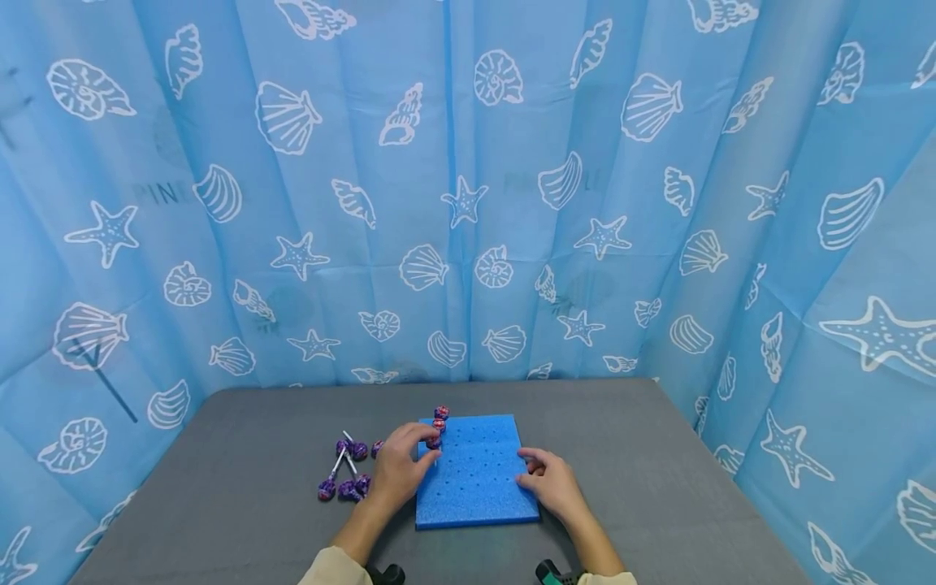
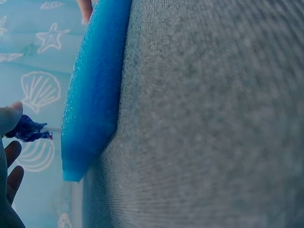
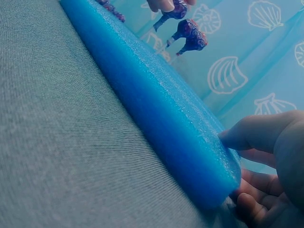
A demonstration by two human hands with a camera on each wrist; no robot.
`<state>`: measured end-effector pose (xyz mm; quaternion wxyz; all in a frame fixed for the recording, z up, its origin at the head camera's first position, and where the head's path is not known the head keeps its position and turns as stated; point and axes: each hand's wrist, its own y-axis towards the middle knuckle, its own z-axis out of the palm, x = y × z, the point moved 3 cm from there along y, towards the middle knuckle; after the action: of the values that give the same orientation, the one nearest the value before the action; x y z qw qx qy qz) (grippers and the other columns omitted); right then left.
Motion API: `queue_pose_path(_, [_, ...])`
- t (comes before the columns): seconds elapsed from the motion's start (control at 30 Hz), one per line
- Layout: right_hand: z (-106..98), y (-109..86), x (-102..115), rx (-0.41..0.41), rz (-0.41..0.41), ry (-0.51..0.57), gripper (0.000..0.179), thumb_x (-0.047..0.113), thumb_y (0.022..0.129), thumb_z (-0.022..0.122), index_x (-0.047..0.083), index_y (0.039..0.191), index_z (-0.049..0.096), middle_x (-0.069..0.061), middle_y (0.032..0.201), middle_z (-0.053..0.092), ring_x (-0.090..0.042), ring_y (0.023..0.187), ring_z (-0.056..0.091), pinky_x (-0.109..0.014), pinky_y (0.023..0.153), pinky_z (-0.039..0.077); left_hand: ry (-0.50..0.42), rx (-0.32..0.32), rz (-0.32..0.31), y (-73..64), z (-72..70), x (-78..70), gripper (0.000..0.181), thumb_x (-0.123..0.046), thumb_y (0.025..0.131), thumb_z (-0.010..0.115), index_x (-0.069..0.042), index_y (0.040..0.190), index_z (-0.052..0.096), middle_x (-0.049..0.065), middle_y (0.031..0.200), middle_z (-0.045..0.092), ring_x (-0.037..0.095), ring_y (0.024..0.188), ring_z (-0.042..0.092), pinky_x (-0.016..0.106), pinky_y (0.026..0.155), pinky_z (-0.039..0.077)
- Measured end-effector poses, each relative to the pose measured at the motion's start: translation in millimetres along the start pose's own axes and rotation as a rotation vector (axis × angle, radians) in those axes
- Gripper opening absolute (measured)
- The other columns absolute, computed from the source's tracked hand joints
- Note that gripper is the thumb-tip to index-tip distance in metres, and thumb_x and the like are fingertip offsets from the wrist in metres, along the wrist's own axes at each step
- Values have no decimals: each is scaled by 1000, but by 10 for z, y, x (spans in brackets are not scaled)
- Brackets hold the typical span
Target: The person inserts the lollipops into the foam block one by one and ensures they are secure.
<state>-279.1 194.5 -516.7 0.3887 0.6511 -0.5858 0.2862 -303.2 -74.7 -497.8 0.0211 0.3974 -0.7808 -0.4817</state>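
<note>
A blue foam board (image 1: 475, 510) with rows of small holes lies flat on the grey table. Over its left side, my left hand (image 1: 397, 467) pinches a lollipop (image 1: 434, 443) in a purple-red wrapper by its head, stick pointing down. Just behind it, two lollipops (image 1: 441, 413) stand upright at the board's far left; the right wrist view shows their wrapped heads (image 3: 187, 28) above the foam. At the board's right edge my right hand (image 1: 552, 483) grips it, with the thumb on the top face and the other fingers curled at the side.
Several loose lollipops (image 1: 326, 490) lie on the table left of the board, some partly behind my left hand. A blue curtain (image 1: 468, 284) with white shell prints hangs behind the grey table (image 1: 643, 479) and along its sides.
</note>
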Motion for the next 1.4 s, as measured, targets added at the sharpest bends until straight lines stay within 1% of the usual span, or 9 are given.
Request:
queue_pose_path(0.23, [-4,-5,22,0,-9,-10,38,3,79,77,-2,115,66,-6,86,58,-17,74,51,-32,66,43,-26,0,-25,2,-37,3,39,-10,71,88,-15,105,70,-5,106,65,13,98,63,35,81,53])
queue_pose_path(0.5, [-3,-10,22,2,-9,-20,38,3,79,77,-2,115,66,-6,86,58,-17,74,51,-32,66,44,-34,6,-22,-25,-94,-2,37,-11,72,87,-16,104,70,-3,107,65,13,96,63,34,78,54])
queue_pose_path(0.63, [-2,-16,22,2,-11,-20,38,4,80,77,-2,116,66,-6,86,58,-17,75,51,-32,66,44,-37,-1,-50,-59,-146,19,37,-11,72,87,-15,104,70,-3,108,65,12,95,62,34,78,54])
queue_pose_path(0.8, [-1,-26,24,-4,-22,-20,38,3,80,76,-2,116,66,-6,87,58,-18,75,50,-32,66,43,-32,-21,-58,-87,-234,51,36,-10,72,87,-11,104,70,-2,107,65,14,93,63,35,76,54])
queue_pose_path(0.87, [-3,-31,28,-10,-32,-22,38,2,80,76,-2,116,66,-6,87,57,-18,75,50,-32,66,44,-34,-17,-65,-91,-267,71,36,-10,72,87,-11,104,71,-2,106,65,14,94,63,37,77,54])
queue_pose_path(0.93, [-4,-34,31,-15,-41,-25,37,2,80,76,-2,115,66,-6,87,57,-18,75,51,-32,66,44,-39,2,-77,-93,-298,94,36,-9,72,87,-12,104,71,-3,107,66,15,97,63,39,80,53])
queue_pose_path(1.03, [-3,-36,38,-19,-45,-25,37,2,79,76,-2,115,66,-6,86,58,-18,75,51,-31,66,44,-58,54,-107,-94,-342,134,37,-10,72,87,-12,105,71,-3,109,66,17,103,61,43,86,51])
queue_pose_path(1.23, [-4,-41,32,-15,-35,-24,37,2,80,76,-2,115,66,-6,87,57,-19,75,51,-32,66,44,-29,150,-151,-101,-441,220,36,-16,73,87,-16,106,71,-4,114,65,20,108,59,46,88,49])
queue_pose_path(1.4, [3,-43,28,-17,-35,-24,38,2,80,77,-2,116,66,-6,87,58,-19,76,51,-32,67,44,10,206,-188,-138,-482,357,39,-17,74,86,-21,109,70,-5,117,64,23,111,57,52,93,44])
